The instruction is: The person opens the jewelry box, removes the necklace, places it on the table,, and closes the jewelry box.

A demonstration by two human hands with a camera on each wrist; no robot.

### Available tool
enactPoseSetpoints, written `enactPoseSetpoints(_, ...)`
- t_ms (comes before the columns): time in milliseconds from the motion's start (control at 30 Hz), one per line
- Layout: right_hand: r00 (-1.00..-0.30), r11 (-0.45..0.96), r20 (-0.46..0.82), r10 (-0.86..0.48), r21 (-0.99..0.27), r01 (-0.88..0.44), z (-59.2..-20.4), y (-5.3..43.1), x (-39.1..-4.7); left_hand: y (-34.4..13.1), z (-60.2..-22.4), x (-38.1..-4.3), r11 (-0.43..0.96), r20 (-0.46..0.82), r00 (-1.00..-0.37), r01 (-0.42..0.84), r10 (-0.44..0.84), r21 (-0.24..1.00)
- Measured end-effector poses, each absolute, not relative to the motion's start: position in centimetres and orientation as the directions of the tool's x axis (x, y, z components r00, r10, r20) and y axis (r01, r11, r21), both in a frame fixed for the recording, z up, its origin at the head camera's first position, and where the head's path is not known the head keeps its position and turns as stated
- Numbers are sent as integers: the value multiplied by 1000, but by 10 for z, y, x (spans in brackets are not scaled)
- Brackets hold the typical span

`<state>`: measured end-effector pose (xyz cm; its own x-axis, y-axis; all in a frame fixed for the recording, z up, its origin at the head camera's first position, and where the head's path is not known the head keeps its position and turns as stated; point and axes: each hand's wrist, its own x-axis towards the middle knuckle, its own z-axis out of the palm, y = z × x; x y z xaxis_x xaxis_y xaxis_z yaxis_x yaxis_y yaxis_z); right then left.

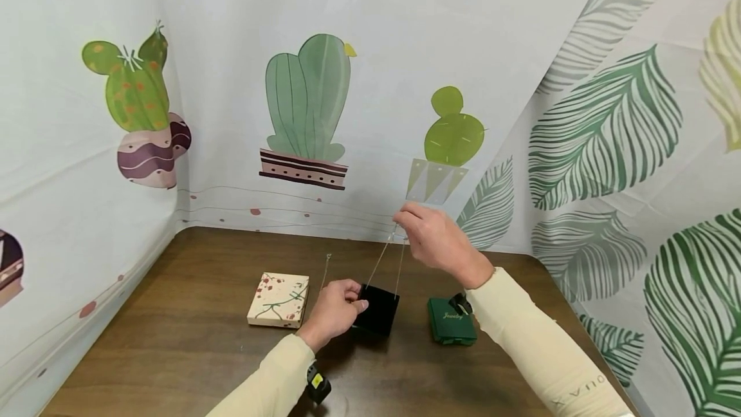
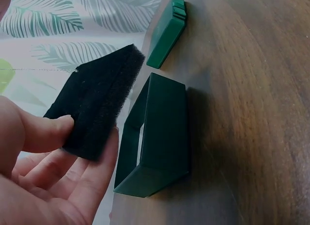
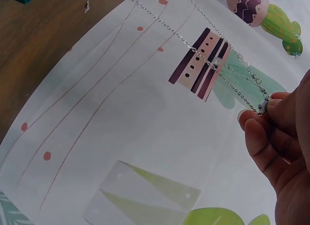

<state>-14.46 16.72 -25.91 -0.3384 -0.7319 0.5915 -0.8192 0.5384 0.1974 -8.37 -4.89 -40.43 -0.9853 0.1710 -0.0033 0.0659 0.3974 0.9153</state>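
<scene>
My left hand (image 1: 334, 311) holds a black foam pad (image 2: 92, 99) by its edge, thumb on its face and fingers behind. Between its thumb and fingertips, my right hand (image 1: 437, 240) pinches a thin silver necklace (image 3: 216, 63), raised above the pad. Two strands of the chain run down from those fingers to the pad's upper edge. In the left wrist view an open dark green box (image 2: 164, 123) stands on the table just beyond the pad. The head view shows a green lid (image 1: 451, 320) marked "Jewelry" on the right, below my right wrist.
A cream box (image 1: 279, 300) with a red blossom pattern lies left of my left hand. Another fine chain (image 1: 326, 272) lies behind that hand, partly hidden by it. The brown wooden table (image 1: 173, 340) ends at a printed cloth (image 1: 226, 114) at the back and sides.
</scene>
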Motion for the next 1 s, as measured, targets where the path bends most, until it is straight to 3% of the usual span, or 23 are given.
enactPoseSetpoints(367,-386,568,577,-720,169,-805,-259,174,-149,-49,-405,-83,387,14,-967,115,255,915)
enactPoseSetpoints(667,-400,592,596,-696,163,-789,-258,180,-152,-43,-407,-79,362,89,-949,201,304,910)
enactPoseSetpoints(1000,-390,601,628,-673,158,-783,-257,185,-154,-40,-403,-74,293,110,-937,213,331,932)
